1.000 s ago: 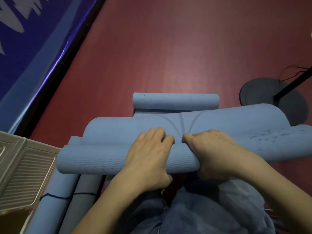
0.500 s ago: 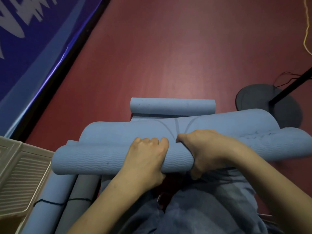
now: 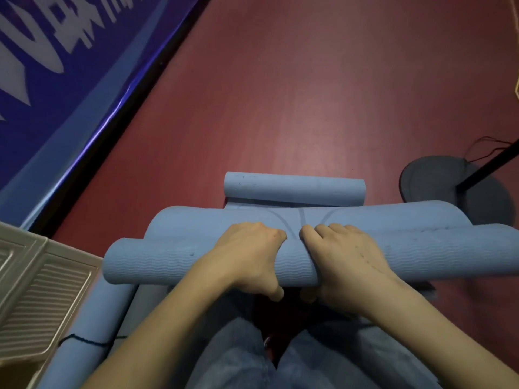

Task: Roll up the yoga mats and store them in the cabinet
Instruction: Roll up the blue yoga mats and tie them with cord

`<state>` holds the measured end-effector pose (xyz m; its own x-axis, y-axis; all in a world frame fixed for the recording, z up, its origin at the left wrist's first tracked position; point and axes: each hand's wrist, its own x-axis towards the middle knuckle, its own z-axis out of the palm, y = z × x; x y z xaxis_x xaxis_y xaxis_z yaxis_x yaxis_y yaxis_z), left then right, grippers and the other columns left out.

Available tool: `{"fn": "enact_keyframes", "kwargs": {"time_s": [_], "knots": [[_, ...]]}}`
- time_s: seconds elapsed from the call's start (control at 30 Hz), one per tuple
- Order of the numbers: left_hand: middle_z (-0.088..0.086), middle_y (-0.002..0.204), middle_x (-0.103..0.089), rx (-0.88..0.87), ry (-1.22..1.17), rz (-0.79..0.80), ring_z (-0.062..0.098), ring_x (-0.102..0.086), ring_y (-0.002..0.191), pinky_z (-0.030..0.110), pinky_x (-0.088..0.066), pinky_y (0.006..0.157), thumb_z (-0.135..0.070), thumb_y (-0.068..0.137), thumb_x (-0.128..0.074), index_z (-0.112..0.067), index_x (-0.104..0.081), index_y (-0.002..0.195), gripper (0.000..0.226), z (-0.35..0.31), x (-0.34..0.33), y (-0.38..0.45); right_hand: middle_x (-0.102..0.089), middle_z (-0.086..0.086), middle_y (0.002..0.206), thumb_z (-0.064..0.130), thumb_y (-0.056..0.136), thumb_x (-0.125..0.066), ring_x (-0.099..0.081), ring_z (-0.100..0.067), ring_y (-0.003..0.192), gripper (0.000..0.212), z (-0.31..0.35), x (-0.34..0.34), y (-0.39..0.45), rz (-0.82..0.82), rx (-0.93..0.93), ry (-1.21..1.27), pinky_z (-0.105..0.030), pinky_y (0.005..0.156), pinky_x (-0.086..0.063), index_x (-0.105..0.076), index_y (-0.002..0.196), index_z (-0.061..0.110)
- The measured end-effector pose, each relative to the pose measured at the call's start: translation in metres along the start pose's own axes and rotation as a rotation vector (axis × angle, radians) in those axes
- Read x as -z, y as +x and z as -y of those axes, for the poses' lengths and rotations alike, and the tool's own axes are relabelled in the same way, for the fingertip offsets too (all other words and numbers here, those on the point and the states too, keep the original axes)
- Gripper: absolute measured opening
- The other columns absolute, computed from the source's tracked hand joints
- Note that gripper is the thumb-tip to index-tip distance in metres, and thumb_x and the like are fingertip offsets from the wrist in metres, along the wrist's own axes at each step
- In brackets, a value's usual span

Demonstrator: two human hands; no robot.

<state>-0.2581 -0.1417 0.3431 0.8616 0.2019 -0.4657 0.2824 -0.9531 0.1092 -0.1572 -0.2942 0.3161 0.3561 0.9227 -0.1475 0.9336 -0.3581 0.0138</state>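
A blue yoga mat point(image 3: 174, 265) lies across my knees, partly rolled into a thick tube, with its loose part point(image 3: 213, 220) bulging just beyond the roll. My left hand point(image 3: 250, 256) and my right hand point(image 3: 345, 262) grip the roll side by side at its middle, fingers curled over the top and thumbs under the near side. A second blue mat point(image 3: 295, 188) lies rolled on the red floor just beyond. Two more rolled mats point(image 3: 92, 318), tied with dark string, lie at my lower left.
A beige ribbed cabinet panel point(image 3: 36, 299) sits at the lower left. A blue banner point(image 3: 56, 66) runs along the left edge of the red floor point(image 3: 280, 94). A black round stand base point(image 3: 455, 189) with its pole and cables is at the right.
Both hands have curled further over the roll and pulled it toward me. The rolled tube has grown thicker and the loose part shorter.
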Motion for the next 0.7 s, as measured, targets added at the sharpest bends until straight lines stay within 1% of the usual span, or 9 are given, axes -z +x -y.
{"fn": "enact_keyframes", "kwargs": {"time_s": [0.07,0.1,0.17,0.23,0.3,0.4,0.47,0.57,0.7], "knots": [[-0.008,0.097,-0.063,0.016,-0.015,-0.035,0.020,-0.059,0.089,0.037,-0.052,0.077,-0.059,0.058,-0.079,-0.029,-0.053,0.103,0.060,0.001,-0.006,-0.001,-0.056,0.008,0.094,0.045,0.068,-0.079,-0.058,-0.020,0.088,0.058,-0.002,0.008,0.003,0.040,0.023,0.038,-0.033,0.068,-0.028,-0.031,0.096,0.027],[-0.010,0.102,-0.061,0.016,-0.021,-0.059,0.019,-0.058,0.096,0.037,-0.051,0.080,-0.060,0.058,-0.078,-0.030,-0.052,0.107,0.063,0.002,-0.009,-0.002,-0.057,0.008,0.095,0.044,0.069,-0.078,-0.059,-0.020,0.088,0.056,-0.002,0.012,0.005,0.059,0.026,0.048,-0.033,0.067,-0.028,-0.032,0.096,0.027],[-0.013,0.114,-0.049,-0.005,-0.038,-0.103,0.014,-0.049,0.110,0.033,-0.045,0.084,-0.063,0.058,-0.077,-0.031,-0.050,0.120,0.074,0.005,-0.014,-0.001,-0.059,0.008,0.094,0.044,0.069,-0.079,-0.060,-0.021,0.087,0.055,-0.004,0.016,0.008,0.096,0.031,0.070,-0.033,0.065,-0.031,-0.035,0.097,0.027],[-0.015,0.114,-0.036,-0.020,-0.073,-0.129,0.011,-0.042,0.112,0.031,-0.038,0.082,-0.064,0.057,-0.078,-0.033,-0.045,0.126,0.083,0.007,-0.015,0.001,-0.060,0.007,0.093,0.046,0.065,-0.080,-0.062,-0.022,0.085,0.058,-0.007,0.017,0.012,0.136,0.036,0.082,-0.034,0.063,-0.033,-0.037,0.099,0.027],[-0.015,0.109,-0.033,-0.013,-0.102,-0.144,0.011,-0.041,0.107,0.031,-0.035,0.079,-0.063,0.055,-0.079,-0.036,-0.040,0.123,0.083,0.009,-0.013,0.002,-0.062,0.006,0.094,0.049,0.059,-0.083,-0.063,-0.023,0.085,0.065,-0.012,0.020,0.018,0.201,0.029,0.089,-0.034,0.064,-0.036,-0.040,0.102,0.028],[-0.014,0.100,-0.039,-0.012,-0.099,-0.200,0.013,-0.045,0.096,0.032,-0.035,0.075,-0.064,0.054,-0.075,-0.035,-0.038,0.109,0.071,0.010,-0.011,0.001,-0.064,0.006,0.094,0.051,0.050,-0.089,-0.060,-0.021,0.083,0.071,-0.018,0.032,0.030,0.327,0.024,0.130,-0.034,0.065,-0.041,-0.047,0.104,0.030],[-0.013,0.100,-0.046,-0.014,-0.094,-0.256,0.015,-0.052,0.094,0.032,-0.037,0.074,-0.065,0.057,-0.071,-0.034,-0.043,0.107,0.066,0.010,-0.011,-0.002,-0.065,0.007,0.093,0.048,0.046,-0.090,-0.059,-0.018,0.080,0.068,-0.023,0.038,0.039,0.399,0.011,0.189,-0.034,0.067,-0.048,-0.053,0.101,0.031],[-0.010,0.111,-0.059,-0.009,-0.078,-0.326,0.019,-0.061,0.102,0.033,-0.043,0.082,-0.070,0.065,-0.068,-0.029,-0.050,0.117,0.068,0.009,-0.012,-0.005,-0.065,0.011,0.090,0.045,0.039,-0.087,-0.064,-0.016,0.080,0.067,-0.031,0.042,0.049,0.495,-0.026,0.278,-0.039,0.074,-0.058,-0.056,0.097,0.034],[-0.003,0.120,-0.059,0.005,0.065,-0.289,0.023,-0.059,0.111,0.036,-0.042,0.092,-0.074,0.064,-0.077,-0.021,-0.048,0.128,0.089,0.001,-0.018,-0.006,-0.066,0.011,0.094,0.045,0.043,-0.089,-0.065,-0.016,0.084,0.068,-0.033,0.043,0.052,0.530,-0.008,0.295,-0.041,0.077,-0.059,-0.057,0.102,0.034]]}}
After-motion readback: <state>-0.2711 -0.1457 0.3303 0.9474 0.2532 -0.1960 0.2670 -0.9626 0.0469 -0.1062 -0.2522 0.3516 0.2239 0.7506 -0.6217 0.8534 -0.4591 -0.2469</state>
